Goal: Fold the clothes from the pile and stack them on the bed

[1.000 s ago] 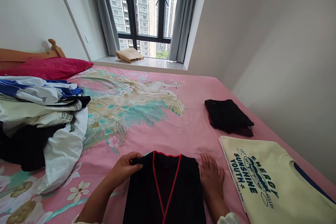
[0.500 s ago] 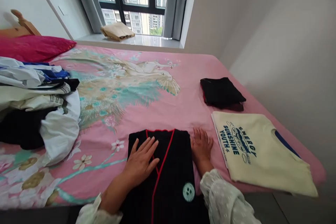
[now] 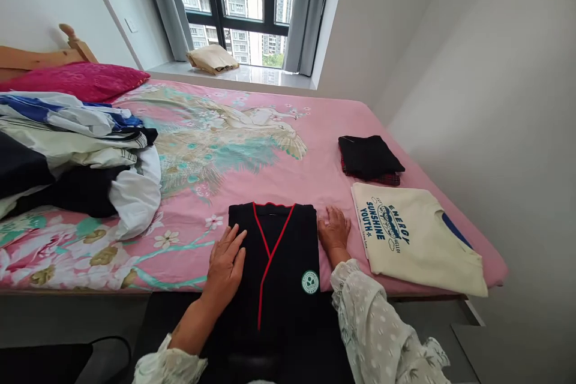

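A black top with red trim lies folded on the bed's near edge, its V-neck facing away from me and a round green-and-white badge on its right side. My left hand rests flat along the top's left edge with its fingers out. Against the right edge, my right hand lies palm down on the pink sheet, fingers extended, close beside the shoulder. Neither hand grips anything. The lower end of the top hangs past the bed edge and blends into dark shapes there.
To the right lie a folded cream T-shirt with blue print and, behind it, a folded black stack. A loose heap of clothes covers the left side, near a red pillow. A beige folded item sits on the windowsill.
My left hand has moved from the top's collar area out to its left edge. My right hand stays by the right edge. The view has shifted, showing more floor.
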Available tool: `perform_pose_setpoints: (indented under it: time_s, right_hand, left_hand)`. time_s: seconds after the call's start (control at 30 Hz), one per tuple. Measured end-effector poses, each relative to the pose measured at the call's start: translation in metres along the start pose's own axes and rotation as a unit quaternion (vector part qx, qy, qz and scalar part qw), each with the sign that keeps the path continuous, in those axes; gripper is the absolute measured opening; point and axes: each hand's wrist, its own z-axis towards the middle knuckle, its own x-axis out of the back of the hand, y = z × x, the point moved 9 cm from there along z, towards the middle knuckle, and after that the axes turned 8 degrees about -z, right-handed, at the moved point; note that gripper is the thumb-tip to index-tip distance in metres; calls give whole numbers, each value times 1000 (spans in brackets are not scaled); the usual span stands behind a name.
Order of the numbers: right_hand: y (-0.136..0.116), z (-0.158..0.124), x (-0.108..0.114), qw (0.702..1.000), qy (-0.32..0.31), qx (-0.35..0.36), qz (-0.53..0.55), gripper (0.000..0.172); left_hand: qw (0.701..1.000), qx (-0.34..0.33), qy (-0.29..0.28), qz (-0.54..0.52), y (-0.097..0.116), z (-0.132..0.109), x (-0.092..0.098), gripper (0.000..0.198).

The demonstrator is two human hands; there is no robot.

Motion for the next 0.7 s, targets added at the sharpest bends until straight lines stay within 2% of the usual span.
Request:
perform_pose_setpoints:
  time_s: [0.1, 0.2, 0.27, 0.3, 0.37, 0.4, 0.47, 0.53, 0.6, 0.7]
  right_hand:
    - [-4, 4, 20, 997, 14, -31, 70, 48]
    - [-36, -16, 46, 994, 33, -21, 101, 53]
    - [-76, -42, 58, 992, 25, 55, 106, 48]
    - [-101, -58, 60, 988, 8, 120, 92, 45]
    - [-139, -91, 51, 971, -42, 231, 37, 46]
    - [-149, -102, 41, 963, -72, 259, 5, 48]
    - [-152, -113, 20, 958, -119, 257, -43, 52]
    - [-145, -113, 4, 960, -137, 236, -60, 54]
    - [-139, -109, -1, 966, -120, 226, -47, 54]
    - [-117, -101, 14, 984, -38, 174, 29, 54]
  left_hand:
    - [1000, 19, -5, 11, -11, -25, 6, 42]
    - [999, 12, -20, 32, -9, -32, 11, 44]
    - [998, -7, -36, 53, 0, -28, 12, 46]
    - [997, -20, -46, 65, 5, -24, 10, 48]
    - [992, -39, -69, 98, 12, -16, 2, 50]
    - [989, -37, -82, 114, 11, -12, -4, 51]
    - [985, -10, -107, 136, 0, -8, -17, 51]
    - [983, 16, -122, 133, -16, -7, -28, 52]
    - [986, 19, -120, 110, -27, -9, -32, 53]
    - [992, 12, -111, 64, -35, -13, -30, 52]
